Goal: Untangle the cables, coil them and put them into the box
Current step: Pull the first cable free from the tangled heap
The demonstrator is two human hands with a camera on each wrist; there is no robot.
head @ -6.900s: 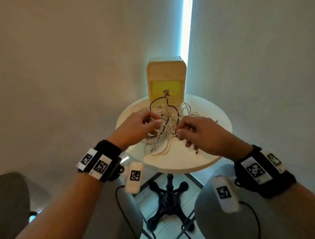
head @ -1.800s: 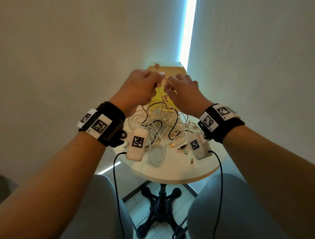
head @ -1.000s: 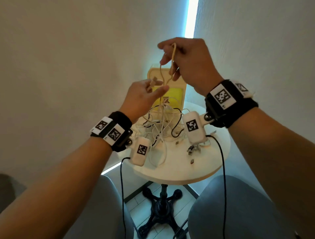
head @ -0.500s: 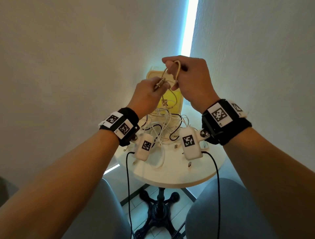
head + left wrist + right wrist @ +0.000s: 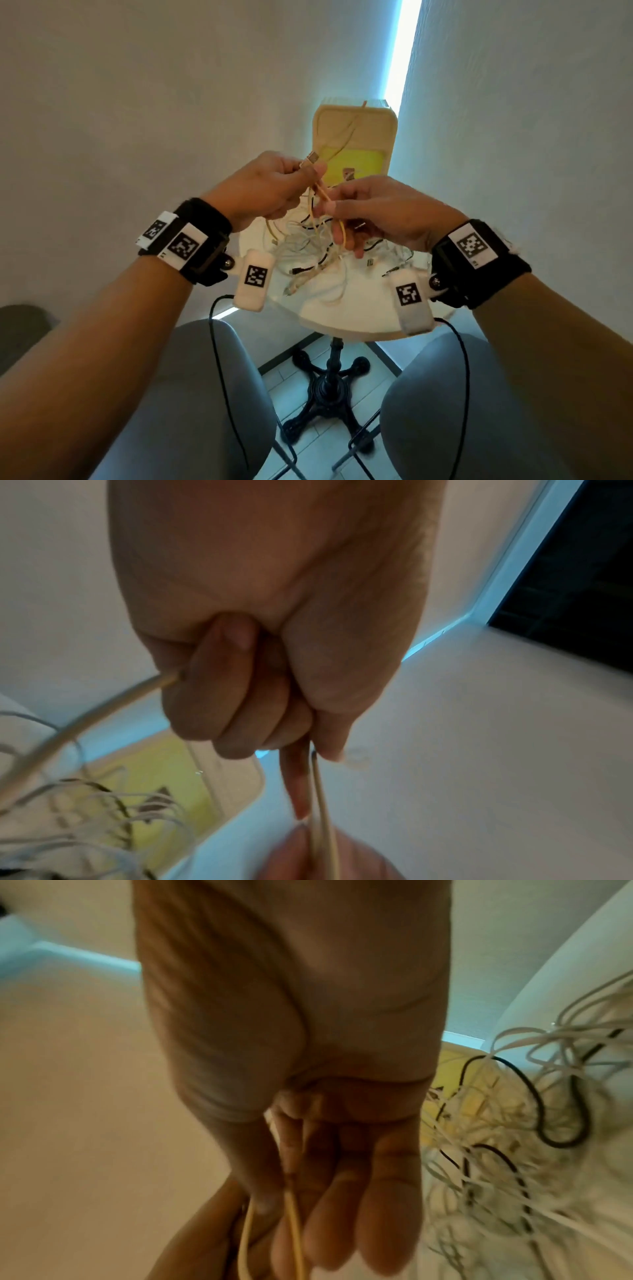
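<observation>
— Both hands have dropped since half a second ago: the right hand point(image 5: 373, 214), which held a loop of yellowish cable point(image 5: 320, 195) up in front of the box point(image 5: 356, 137), now sits lower and level with the left hand point(image 5: 270, 186), above the pile.

— What are they holding?

— The left hand is curled into a fist with the cable's metal plug point(image 5: 312, 157) poking out at the thumb; the left wrist view shows two strands leaving between thumb and forefinger and another out the side. The right hand pinches those same strands between thumb and forefinger, its other fingers loosely extended. So one cable is being coiled, judging by the doubled strands.

— And the rest?

— A tangle of cables point(image 5: 318, 250), thin white ones with a black one point(image 5: 541, 1104) looped through, lies on the round white table point(image 5: 352, 311). The box stands at the table's back edge, pale wood-toned with rounded corners and a yellow inside.

— What could go wrong?

— The yellowish cable's tail trails down into the tangle. If it is snagged there, pulling to coil could tighten a knot or drag the light pile toward the edge. It looks thin, smooth and springy, so a loose pinch may let the loops pop open.
</observation>
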